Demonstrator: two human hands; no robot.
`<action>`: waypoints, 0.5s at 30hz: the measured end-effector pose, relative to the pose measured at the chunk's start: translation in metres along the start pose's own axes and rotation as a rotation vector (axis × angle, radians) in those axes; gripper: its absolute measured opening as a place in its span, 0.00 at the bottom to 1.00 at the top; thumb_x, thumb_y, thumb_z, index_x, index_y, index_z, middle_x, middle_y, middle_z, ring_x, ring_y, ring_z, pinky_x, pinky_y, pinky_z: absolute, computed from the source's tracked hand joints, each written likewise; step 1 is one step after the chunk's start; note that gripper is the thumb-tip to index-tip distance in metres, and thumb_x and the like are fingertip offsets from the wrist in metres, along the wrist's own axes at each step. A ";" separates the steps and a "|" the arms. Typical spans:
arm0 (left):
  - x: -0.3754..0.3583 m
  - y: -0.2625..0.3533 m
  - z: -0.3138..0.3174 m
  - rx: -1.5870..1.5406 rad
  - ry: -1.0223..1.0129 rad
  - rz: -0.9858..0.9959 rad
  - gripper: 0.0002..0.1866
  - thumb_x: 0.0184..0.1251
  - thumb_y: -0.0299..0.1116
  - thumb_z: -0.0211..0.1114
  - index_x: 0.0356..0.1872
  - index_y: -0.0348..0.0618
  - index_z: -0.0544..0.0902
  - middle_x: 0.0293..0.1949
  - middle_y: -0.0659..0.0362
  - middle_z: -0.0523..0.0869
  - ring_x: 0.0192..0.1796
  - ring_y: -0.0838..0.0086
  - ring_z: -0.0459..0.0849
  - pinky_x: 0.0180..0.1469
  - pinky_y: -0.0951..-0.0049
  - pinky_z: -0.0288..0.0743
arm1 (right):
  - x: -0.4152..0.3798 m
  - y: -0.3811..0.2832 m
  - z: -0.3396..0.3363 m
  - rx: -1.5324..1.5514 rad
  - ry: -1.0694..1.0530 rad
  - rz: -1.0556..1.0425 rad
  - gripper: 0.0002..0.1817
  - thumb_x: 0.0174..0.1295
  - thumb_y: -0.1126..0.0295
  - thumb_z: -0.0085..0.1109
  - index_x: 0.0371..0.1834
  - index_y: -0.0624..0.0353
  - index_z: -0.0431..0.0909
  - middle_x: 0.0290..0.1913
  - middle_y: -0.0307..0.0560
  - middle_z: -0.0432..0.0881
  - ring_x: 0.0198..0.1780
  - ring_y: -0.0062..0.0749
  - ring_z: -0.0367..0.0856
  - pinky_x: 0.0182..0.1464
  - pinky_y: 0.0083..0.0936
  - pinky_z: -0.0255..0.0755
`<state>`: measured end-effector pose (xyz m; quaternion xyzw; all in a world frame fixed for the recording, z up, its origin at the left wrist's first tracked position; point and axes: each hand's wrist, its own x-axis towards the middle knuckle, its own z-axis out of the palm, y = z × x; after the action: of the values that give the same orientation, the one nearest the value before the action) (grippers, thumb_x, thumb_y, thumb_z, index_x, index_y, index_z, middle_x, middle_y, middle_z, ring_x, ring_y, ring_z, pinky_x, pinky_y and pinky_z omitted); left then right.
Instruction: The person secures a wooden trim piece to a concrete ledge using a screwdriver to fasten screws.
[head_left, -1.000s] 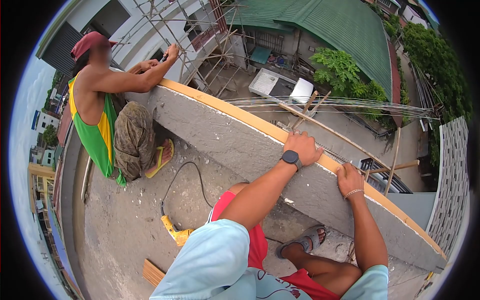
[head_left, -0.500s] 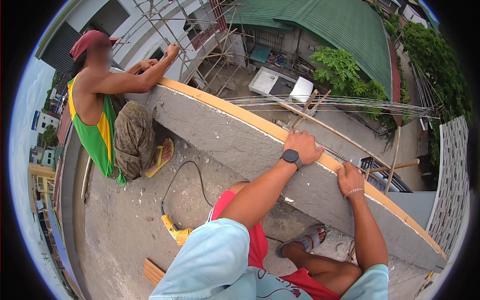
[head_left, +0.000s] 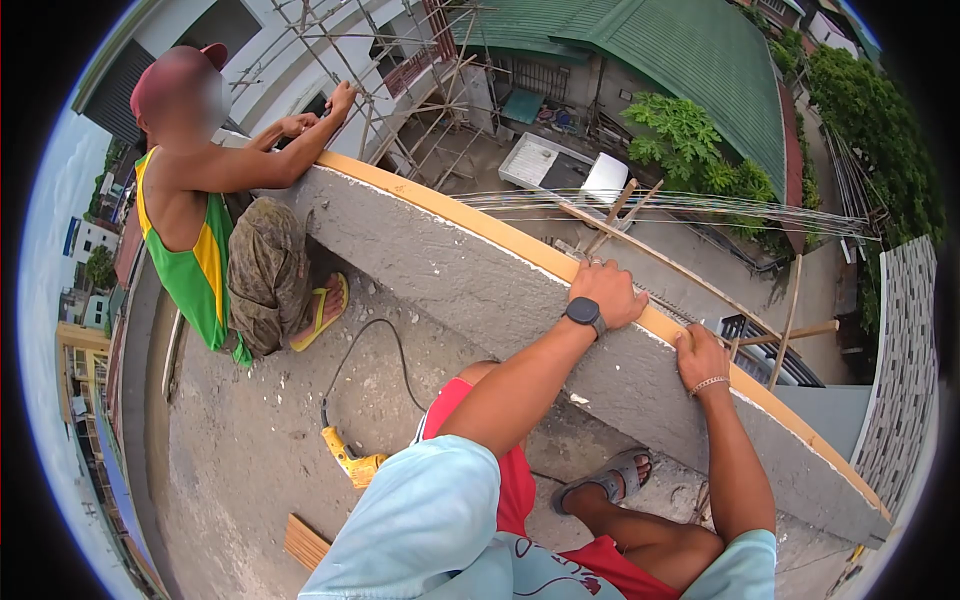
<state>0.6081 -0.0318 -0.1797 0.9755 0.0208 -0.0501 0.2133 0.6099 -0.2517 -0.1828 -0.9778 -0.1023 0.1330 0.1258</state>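
A long orange-tan board [head_left: 470,217] runs along the top outer edge of a rough grey concrete parapet [head_left: 440,270]. My left hand [head_left: 606,290], with a dark watch at the wrist, is wrapped over the board near the middle. Further right, my right hand [head_left: 702,358], a bracelet at its wrist, grips the same board from the near side, its fingertips curled over the edge. Both palms rest against the board and the parapet top, a short gap apart.
At the left a co-worker [head_left: 190,200] in a red cap squats, arms over the parapet. A yellow power tool [head_left: 352,462] with a black cord and some wood strips [head_left: 306,542] lie on the floor. Beyond the parapet are scaffolding [head_left: 440,110], cables and a drop.
The co-worker's head has turned and tipped toward my side, and their hands have shifted slightly. My hands have stayed in place on the board.
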 end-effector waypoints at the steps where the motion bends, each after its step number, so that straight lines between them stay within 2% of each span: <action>1: 0.000 0.000 -0.001 0.001 -0.002 0.000 0.27 0.63 0.57 0.55 0.40 0.40 0.86 0.45 0.44 0.83 0.50 0.52 0.81 0.60 0.52 0.64 | 0.000 0.000 -0.001 0.004 0.000 0.001 0.23 0.64 0.50 0.47 0.49 0.57 0.76 0.51 0.58 0.80 0.53 0.56 0.77 0.58 0.49 0.62; 11: 0.001 0.001 0.002 0.013 0.005 0.000 0.27 0.64 0.56 0.54 0.41 0.41 0.86 0.46 0.45 0.83 0.50 0.52 0.81 0.61 0.52 0.64 | 0.000 0.000 0.000 0.012 0.010 0.002 0.22 0.64 0.50 0.47 0.48 0.57 0.76 0.51 0.58 0.80 0.54 0.56 0.77 0.58 0.50 0.62; 13: 0.001 0.001 0.001 -0.015 -0.002 -0.023 0.25 0.62 0.54 0.57 0.39 0.40 0.87 0.46 0.46 0.83 0.54 0.53 0.79 0.60 0.54 0.64 | 0.000 0.000 0.000 0.007 0.017 0.003 0.22 0.64 0.51 0.46 0.48 0.57 0.76 0.51 0.58 0.80 0.53 0.56 0.77 0.58 0.50 0.62; 15: 0.000 0.002 0.000 -0.014 0.007 -0.025 0.25 0.62 0.54 0.57 0.38 0.40 0.87 0.46 0.46 0.83 0.54 0.53 0.79 0.61 0.54 0.64 | -0.002 -0.002 -0.001 0.002 0.012 0.007 0.22 0.64 0.51 0.46 0.48 0.57 0.76 0.51 0.58 0.80 0.53 0.56 0.77 0.58 0.50 0.62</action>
<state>0.6079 -0.0335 -0.1790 0.9737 0.0343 -0.0491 0.2196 0.6083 -0.2505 -0.1808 -0.9788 -0.0980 0.1278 0.1268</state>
